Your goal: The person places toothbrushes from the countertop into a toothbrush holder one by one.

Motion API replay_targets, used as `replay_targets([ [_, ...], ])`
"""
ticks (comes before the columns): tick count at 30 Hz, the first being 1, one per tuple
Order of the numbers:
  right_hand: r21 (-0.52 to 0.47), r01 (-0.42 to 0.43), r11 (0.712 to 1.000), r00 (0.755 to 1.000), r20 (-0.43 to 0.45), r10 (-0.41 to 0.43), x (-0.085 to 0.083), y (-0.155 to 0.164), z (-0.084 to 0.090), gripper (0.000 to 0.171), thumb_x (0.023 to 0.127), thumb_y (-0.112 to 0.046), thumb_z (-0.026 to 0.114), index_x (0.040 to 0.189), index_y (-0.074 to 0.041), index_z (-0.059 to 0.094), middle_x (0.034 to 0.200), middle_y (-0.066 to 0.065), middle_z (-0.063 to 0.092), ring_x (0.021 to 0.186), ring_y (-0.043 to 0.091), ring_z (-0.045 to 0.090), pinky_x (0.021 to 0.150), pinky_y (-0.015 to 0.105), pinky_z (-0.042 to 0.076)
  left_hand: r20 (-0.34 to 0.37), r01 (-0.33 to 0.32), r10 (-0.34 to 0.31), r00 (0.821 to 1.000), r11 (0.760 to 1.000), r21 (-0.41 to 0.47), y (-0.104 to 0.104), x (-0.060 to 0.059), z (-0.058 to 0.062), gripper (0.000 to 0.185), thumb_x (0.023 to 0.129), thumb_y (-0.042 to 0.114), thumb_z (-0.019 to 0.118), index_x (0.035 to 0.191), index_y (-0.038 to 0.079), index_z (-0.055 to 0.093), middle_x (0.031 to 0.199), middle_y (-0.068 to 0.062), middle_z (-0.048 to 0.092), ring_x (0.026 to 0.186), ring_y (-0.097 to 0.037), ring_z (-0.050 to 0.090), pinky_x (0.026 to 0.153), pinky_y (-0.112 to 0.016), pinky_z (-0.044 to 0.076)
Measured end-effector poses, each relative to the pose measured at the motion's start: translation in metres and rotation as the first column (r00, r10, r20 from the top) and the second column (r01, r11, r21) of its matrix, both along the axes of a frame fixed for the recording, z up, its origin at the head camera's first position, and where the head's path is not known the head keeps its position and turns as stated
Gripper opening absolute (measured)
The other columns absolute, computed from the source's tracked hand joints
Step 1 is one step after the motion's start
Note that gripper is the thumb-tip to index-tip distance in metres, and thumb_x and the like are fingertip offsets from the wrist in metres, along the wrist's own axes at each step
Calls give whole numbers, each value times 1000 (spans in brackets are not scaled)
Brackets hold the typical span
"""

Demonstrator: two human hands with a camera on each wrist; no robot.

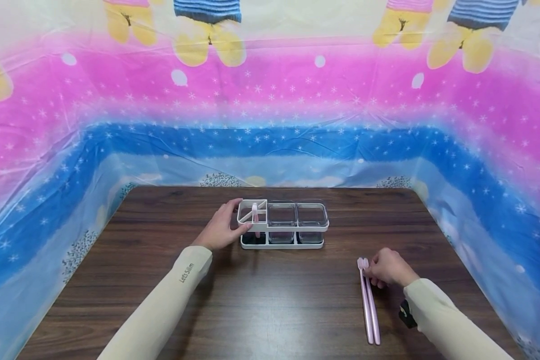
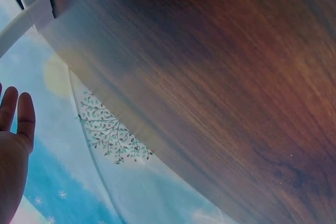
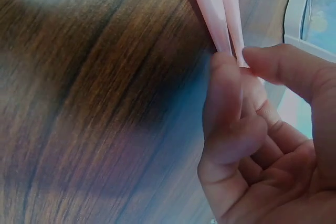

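At the left end of a white two-tier seasoning rack (image 1: 281, 246), my left hand (image 1: 218, 227) holds the frame, thumb along the front and fingers toward the back corner. Straight fingers of that hand (image 2: 25, 119) show at the edge of the left wrist view. A pink spoon (image 1: 255, 212) stands upright in the rack's divided left compartment. Two long pink spoons (image 1: 370, 310) lie side by side on the table to the right, bowls away from me. My right hand (image 1: 389, 267) pinches the right-hand one just below its bowl; thumb and forefinger close there in the right wrist view.
Clear lidded boxes (image 1: 312, 214) fill the middle and right places of the rack on both tiers. The dark wooden table (image 1: 270, 305) reaches back to a printed cloth (image 1: 270, 170) hung around its far edge and sides.
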State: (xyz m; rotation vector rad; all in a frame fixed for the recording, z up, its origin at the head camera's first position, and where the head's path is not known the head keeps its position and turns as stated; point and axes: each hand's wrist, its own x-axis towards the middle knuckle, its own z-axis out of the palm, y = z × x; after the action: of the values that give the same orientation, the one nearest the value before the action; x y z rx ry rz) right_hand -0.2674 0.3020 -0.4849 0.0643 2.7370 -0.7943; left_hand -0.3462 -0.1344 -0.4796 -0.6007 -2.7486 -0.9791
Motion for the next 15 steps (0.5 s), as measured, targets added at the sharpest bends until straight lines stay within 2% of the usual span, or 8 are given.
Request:
replay_targets([
  [15,45,30,999,999,34,-31,6,-1,2,23,79,-14,72,60,-4,63,50,3,60,43,13,57,39,25,41,3,3,-3,1000,1000,-7,0,0,1,79,86,56,58,145,13,30,133,-12,44,120,-26,43,98,-48,36],
])
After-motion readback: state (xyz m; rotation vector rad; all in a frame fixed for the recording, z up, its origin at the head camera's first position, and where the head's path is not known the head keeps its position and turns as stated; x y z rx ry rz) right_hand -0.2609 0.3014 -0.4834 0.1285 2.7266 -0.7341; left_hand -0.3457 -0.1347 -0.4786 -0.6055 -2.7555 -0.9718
